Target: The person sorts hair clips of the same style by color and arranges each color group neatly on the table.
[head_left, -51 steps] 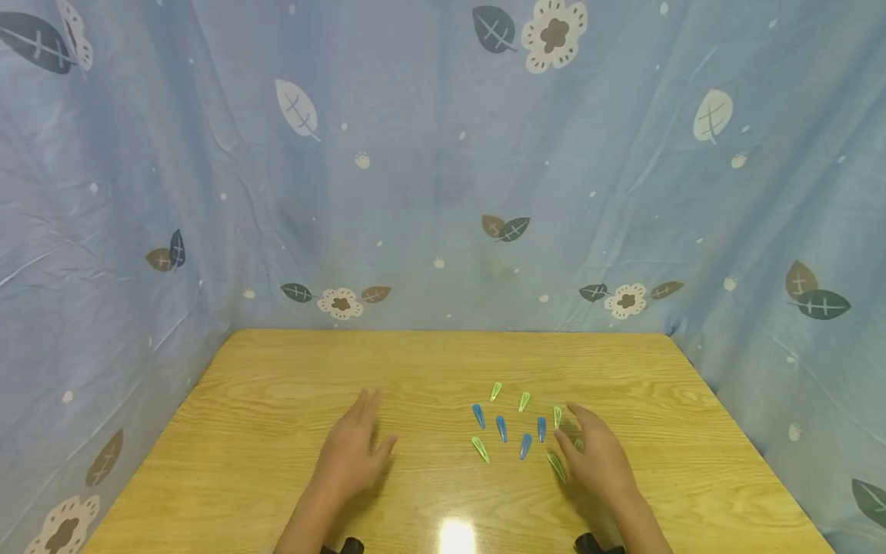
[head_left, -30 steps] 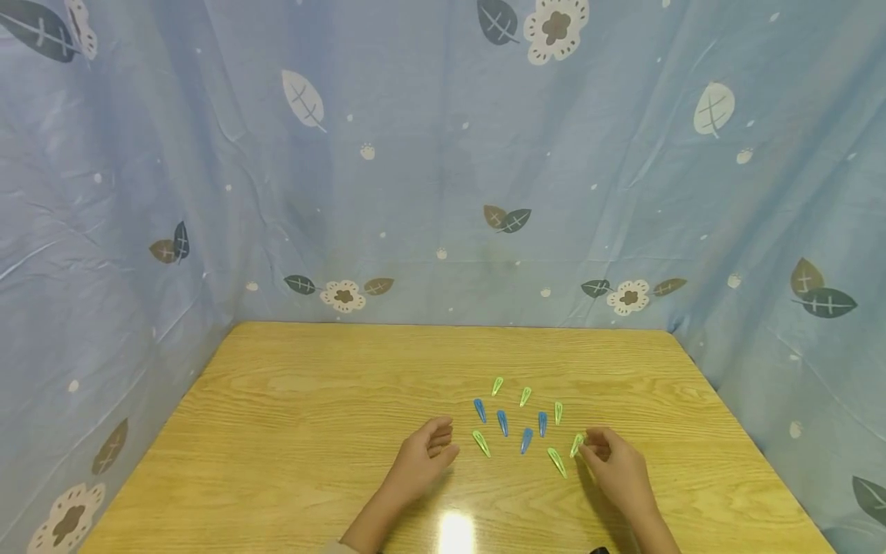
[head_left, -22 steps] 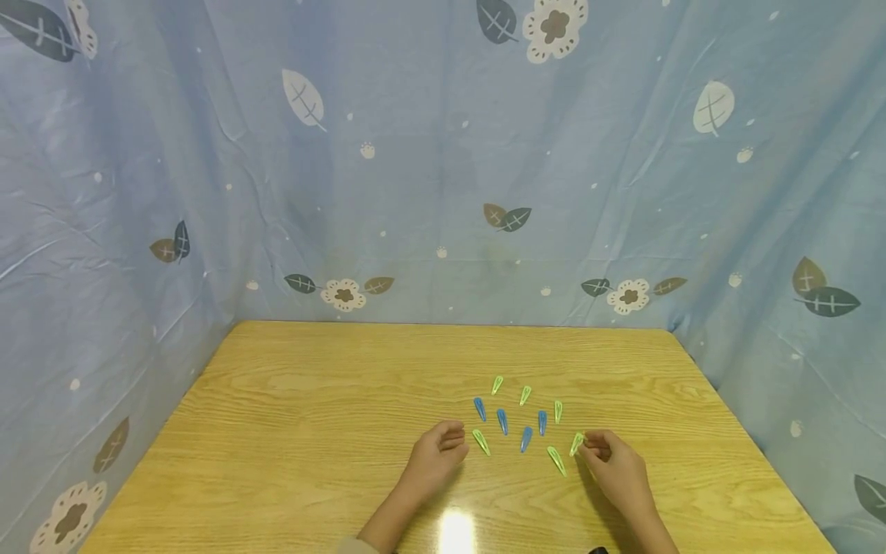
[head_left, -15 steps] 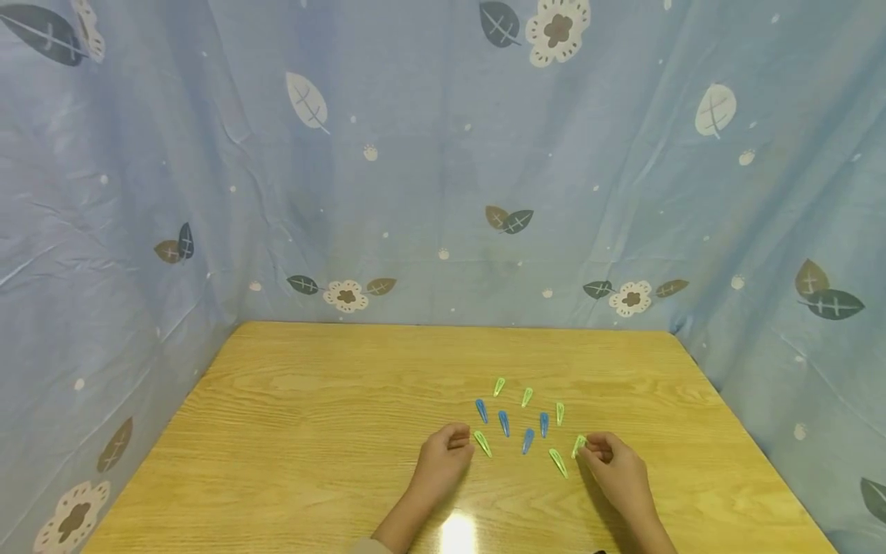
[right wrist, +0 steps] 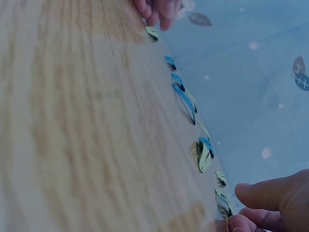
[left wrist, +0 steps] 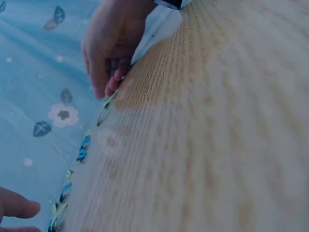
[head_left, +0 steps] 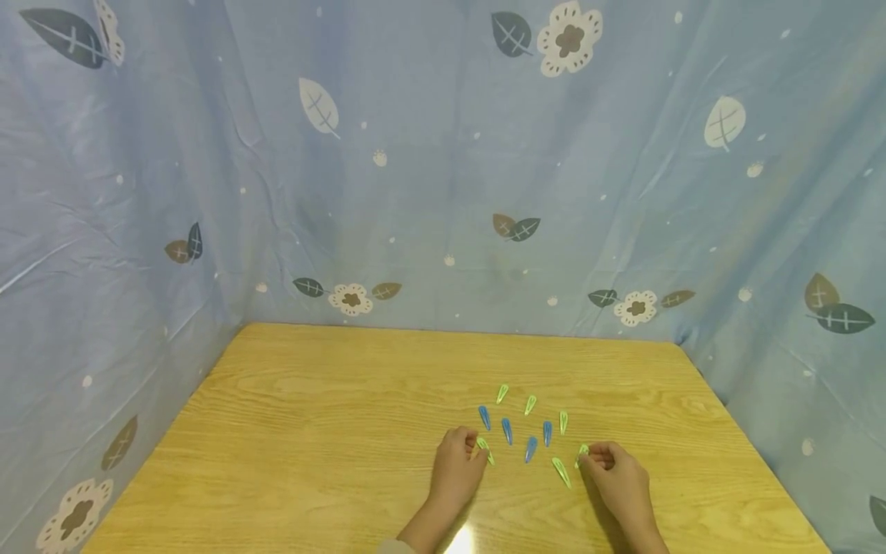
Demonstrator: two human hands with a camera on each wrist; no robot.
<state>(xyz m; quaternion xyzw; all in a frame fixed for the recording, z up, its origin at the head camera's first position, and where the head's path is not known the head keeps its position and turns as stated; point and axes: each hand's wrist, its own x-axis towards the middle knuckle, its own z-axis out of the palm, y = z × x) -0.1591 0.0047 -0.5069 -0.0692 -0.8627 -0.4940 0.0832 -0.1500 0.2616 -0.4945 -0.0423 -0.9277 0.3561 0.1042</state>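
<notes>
Well, in the frame's lower right, my left hand (head_left: 457,467) and right hand (head_left: 619,478) curl at two green clips (head_left: 489,455) — whether pinching, I cannot tell — and an off-centre squeeze could skid them.

A tapered green hair clip (head_left: 487,452), laid slanting on the table (head_left: 332,431), is set at the left hand's (head_left: 457,465) fingertips; a second green clip (head_left: 583,450) is partly covered by the right hand (head_left: 619,481). Four blue clips (head_left: 531,449) and four other green clips (head_left: 561,472) are scattered nearby.
</notes>
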